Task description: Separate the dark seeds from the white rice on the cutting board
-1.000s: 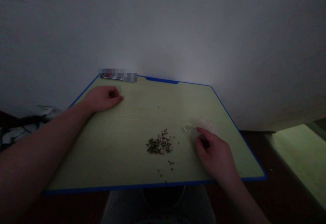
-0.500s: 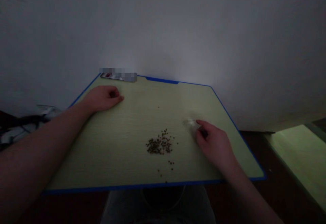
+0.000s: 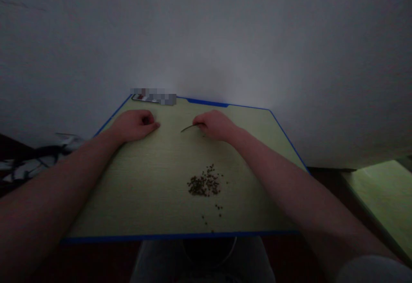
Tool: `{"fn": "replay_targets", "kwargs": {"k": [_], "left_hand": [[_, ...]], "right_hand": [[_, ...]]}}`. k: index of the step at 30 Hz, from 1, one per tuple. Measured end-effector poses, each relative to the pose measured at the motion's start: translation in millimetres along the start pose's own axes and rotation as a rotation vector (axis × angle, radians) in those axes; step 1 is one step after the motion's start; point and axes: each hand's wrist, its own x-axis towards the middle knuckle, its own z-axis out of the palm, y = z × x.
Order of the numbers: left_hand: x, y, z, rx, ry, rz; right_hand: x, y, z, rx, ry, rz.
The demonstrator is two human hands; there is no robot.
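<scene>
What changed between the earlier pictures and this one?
The right hand moved left and farther back across the table, nearer the left hand. It holds a thin curved strip, perhaps the clear piece it had before. The left hand and the pile of dark bits stayed put.

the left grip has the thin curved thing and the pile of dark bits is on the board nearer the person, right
No: the head view shows the right grip holding the thin curved thing, not the left grip. The pile of dark bits is on the board nearer the person.
</scene>
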Motion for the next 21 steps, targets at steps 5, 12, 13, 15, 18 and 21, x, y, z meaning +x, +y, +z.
{"fn": "replay_targets", "kwargs": {"k": [5,12,13,15,18,21], "left_hand": [[1.4,-0.7,1.2,0.024,0.006,-0.013],[-1.7,4.2,-1.9,0.006,0.001,0.001],[-1.9,4.2,-2.1,0.003,0.000,0.007],[-1.9,3.6,-2.0,0.002,0.002,0.016],[-1.1,2.0,-1.0,0.000,0.008,0.019],[-0.6,1.4,-0.1,-0.001,0.015,0.006]], "right_hand": [[-50.3,-12.0,1.0,-0.053,-0.095,-0.089],[-133.9,-37.1,-0.1,-0.014,-0.106,-0.172],[-142.1,-40.8,-0.1,-0.001,-0.102,-0.181],[-155.7,-47.9,-0.7,0.016,-0.084,-0.178],[-171.7,-54.6,-2.7,0.029,0.003,-0.025],[-183.3,-53.8,-4.4,0.115,0.161,0.313]]}}
